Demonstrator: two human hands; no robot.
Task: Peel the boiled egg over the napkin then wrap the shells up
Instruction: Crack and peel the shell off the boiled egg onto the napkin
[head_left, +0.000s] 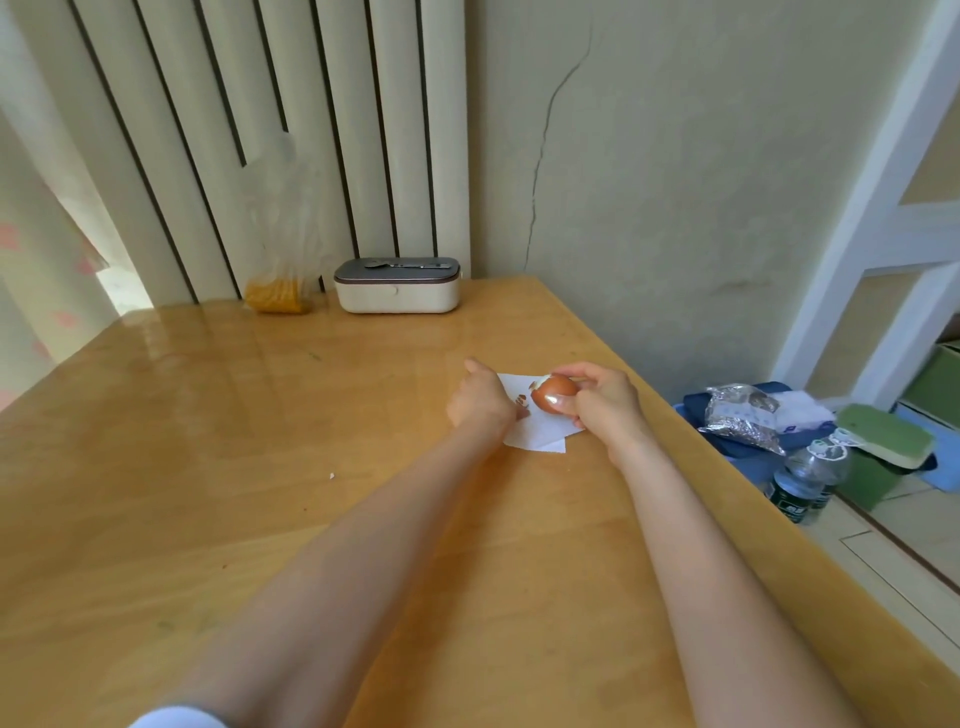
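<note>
Standing at the far left of the wooden table (218, 467), against the radiator, a clear plastic bag (280, 249) holds yellow contents settled at its bottom. Just right of it sits a cream lunch box (397, 291) with its grey lid shut; what is inside cannot be seen.

Nearer the table's right edge lies a white napkin (540, 431), with a few brown shell pieces (521, 401) resting on it. The left hand (480, 402) is loosely curled with its back up, at the napkin's left edge beside the shell pieces; whether its fingertips pinch anything cannot be told.

The brown boiled egg (553, 392) is held just above the napkin, its long axis roughly level and running left to right. At its upper left end a patch of shell is gone and white shows. The right hand (605, 402) grips the egg from the right, thumb across the front and fingers closed around the back. Both forearms stretch forward, bare.
</note>
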